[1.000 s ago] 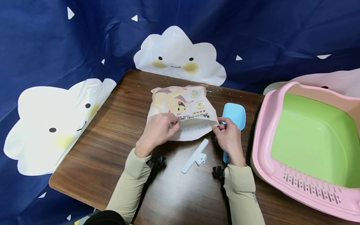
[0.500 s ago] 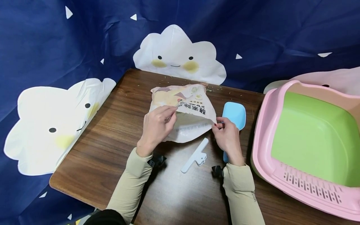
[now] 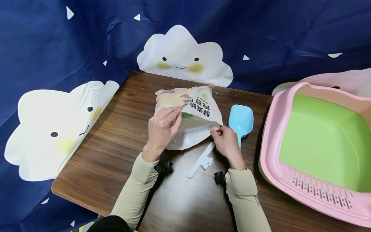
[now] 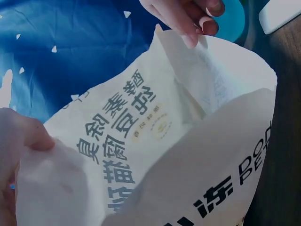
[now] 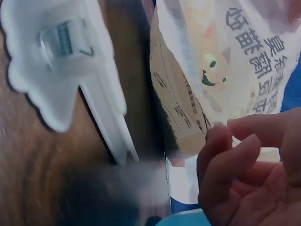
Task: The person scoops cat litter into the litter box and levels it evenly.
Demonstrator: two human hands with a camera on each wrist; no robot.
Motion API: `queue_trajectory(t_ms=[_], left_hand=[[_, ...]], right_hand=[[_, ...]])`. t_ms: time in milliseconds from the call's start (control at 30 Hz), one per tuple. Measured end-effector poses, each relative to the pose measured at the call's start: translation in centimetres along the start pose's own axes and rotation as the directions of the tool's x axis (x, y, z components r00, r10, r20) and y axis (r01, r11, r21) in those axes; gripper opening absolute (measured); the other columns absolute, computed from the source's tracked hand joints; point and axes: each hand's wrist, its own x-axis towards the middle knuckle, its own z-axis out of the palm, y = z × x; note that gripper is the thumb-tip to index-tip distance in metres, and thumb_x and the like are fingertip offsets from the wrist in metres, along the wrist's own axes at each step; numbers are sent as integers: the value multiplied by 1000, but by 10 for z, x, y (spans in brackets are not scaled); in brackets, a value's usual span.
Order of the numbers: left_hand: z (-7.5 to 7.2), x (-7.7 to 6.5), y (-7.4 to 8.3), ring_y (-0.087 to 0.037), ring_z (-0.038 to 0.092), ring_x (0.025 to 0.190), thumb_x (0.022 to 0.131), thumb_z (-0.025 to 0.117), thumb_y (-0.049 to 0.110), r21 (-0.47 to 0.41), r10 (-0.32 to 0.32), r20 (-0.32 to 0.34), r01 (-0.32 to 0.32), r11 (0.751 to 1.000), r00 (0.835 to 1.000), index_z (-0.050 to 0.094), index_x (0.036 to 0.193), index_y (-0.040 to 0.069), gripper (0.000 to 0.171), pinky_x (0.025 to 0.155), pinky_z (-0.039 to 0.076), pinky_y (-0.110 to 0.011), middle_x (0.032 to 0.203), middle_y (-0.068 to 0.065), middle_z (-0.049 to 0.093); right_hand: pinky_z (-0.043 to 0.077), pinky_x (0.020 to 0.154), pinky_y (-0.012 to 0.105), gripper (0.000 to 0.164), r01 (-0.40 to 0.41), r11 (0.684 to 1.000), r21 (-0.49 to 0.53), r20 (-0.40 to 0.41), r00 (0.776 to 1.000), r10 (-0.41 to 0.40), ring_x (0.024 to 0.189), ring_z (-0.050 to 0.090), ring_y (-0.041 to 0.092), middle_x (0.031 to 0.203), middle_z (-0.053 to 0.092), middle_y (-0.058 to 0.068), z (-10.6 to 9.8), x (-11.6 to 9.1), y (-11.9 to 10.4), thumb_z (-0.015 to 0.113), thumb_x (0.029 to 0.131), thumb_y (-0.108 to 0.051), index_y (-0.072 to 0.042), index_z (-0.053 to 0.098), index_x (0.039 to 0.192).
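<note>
A printed cat litter bag [image 3: 171, 100] lies on the table, its mouth turned toward me and spread apart. Green litter pellets [image 3: 186, 115] show inside. My left hand [image 3: 163, 129] pinches the upper edge of the mouth and holds it raised. At the right corner of the mouth, my right hand [image 3: 227, 141] pinches the rim between thumb and finger. The left wrist view looks into the bag [image 4: 136, 127], with the right hand [image 4: 188, 19] at its far edge. Just below the bag lies a white bag clip [image 3: 201, 161], large in the right wrist view.
A blue scoop [image 3: 241, 120] lies right of the bag, its handle partly behind my right hand. A pink-rimmed litter box [image 3: 268, 154] with a green inside takes up the right side. Loose bits [image 3: 215, 92] are scattered near the table's back edge, before a blue curtain [image 3: 261, 29].
The bag's upper edge has been lifted and folded back, widening the mouth so pellets show. My right hand has moved left with its corner, uncovering more of the scoop.
</note>
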Motion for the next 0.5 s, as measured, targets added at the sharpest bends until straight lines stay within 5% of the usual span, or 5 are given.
queue_trajectory(t_ms=[167, 300, 400, 500], left_hand=[[1, 0, 0, -19, 69, 76, 88, 63, 8, -1, -11, -11, 11, 1000, 1000, 77, 95, 5, 17, 66, 57, -31, 94, -5, 76], [1, 0, -1, -17, 67, 75, 89, 62, 8, -1, -37, 9, 37, 999, 999, 77, 95, 5, 17, 62, 55, -29, 94, -4, 76], [-2, 0, 0, -17, 66, 78, 86, 64, 7, 31, -85, 70, 83, 996, 994, 77, 96, 8, 16, 62, 53, -30, 95, -2, 75], [-6, -1, 2, -17, 66, 85, 80, 68, 6, 119, -184, 188, 163, 979, 965, 76, 99, 13, 22, 65, 54, -34, 96, 1, 74]], right_hand=[[46, 49, 22, 25, -57, 987, 152, 56, 997, 49, 53, 62, 11, 71, 69, 14, 7, 1, -3, 55, 95, -22, -2, 67, 85], [47, 46, 22, 24, -146, 931, 335, 114, 987, 114, 49, 58, 12, 67, 65, 12, 8, 2, -3, 55, 95, -20, 2, 63, 88], [47, 45, 21, 22, -195, 896, 400, 145, 978, 149, 46, 53, 8, 62, 60, 3, 7, 2, -4, 55, 95, -19, 2, 59, 87], [46, 44, 20, 22, -216, 887, 408, 155, 974, 165, 45, 51, 6, 57, 56, -3, 7, 2, -6, 55, 94, -19, 1, 58, 87]])
